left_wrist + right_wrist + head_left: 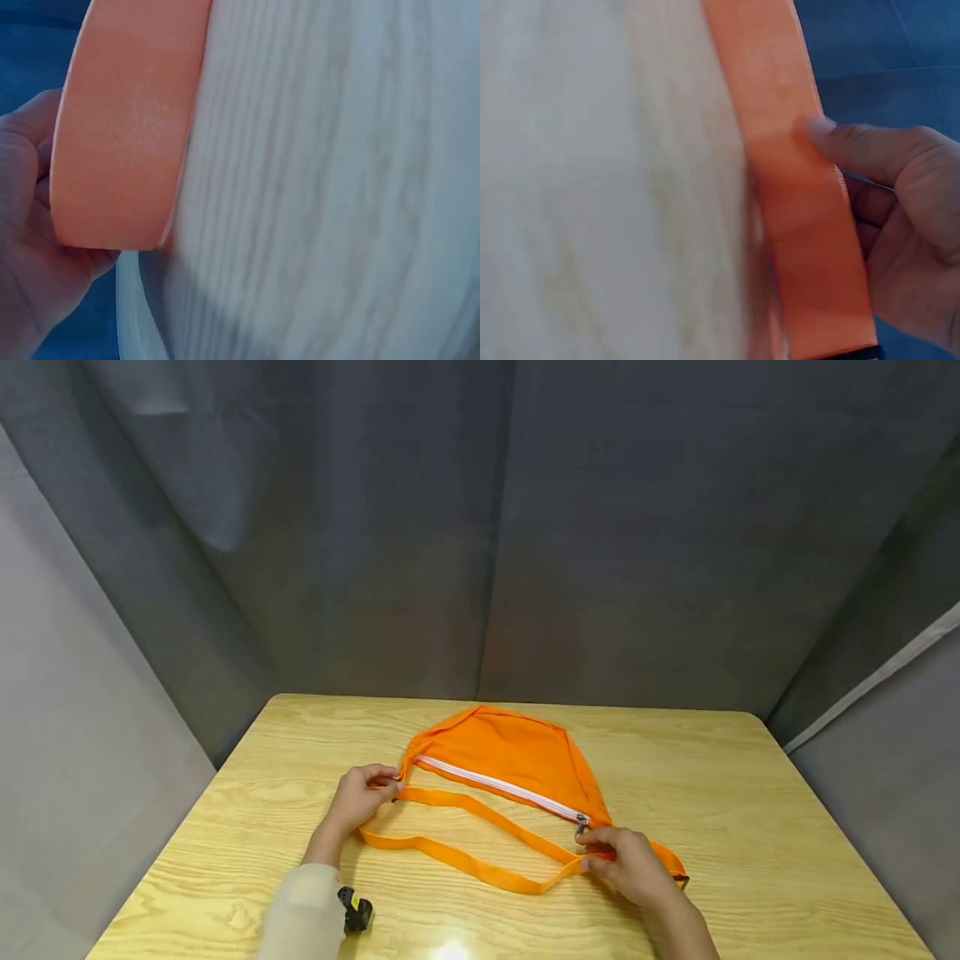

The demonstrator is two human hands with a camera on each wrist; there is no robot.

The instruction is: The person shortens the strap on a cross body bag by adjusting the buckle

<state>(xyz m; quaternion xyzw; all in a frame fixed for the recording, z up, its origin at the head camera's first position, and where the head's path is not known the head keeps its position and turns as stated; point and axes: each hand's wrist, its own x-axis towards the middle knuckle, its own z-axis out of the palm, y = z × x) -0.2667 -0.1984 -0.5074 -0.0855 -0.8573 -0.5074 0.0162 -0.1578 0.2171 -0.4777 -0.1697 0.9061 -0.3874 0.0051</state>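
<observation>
An orange waist bag (510,747) lies on the table with its curved side toward the back. A white zipper (501,786) slants across its front, the dark zipper pull (581,823) at the right end. The orange strap (480,865) spreads in a loop on the near side of the bag. At the loop's left end, my left hand (358,797) pinches the strap by the bag's corner. My right hand (628,862) holds the strap between thumb and fingers, just below the zipper pull. In the right wrist view, the thumb (862,148) lies on the strap's flat face.
A wood-grain table (750,793) carries everything. Right of the right hand, a strap loop ends at a black buckle (681,882). A small black camera (356,910) sits at the left wrist. Dark grey curtains (480,527) hang behind the table, with lighter panels at both sides.
</observation>
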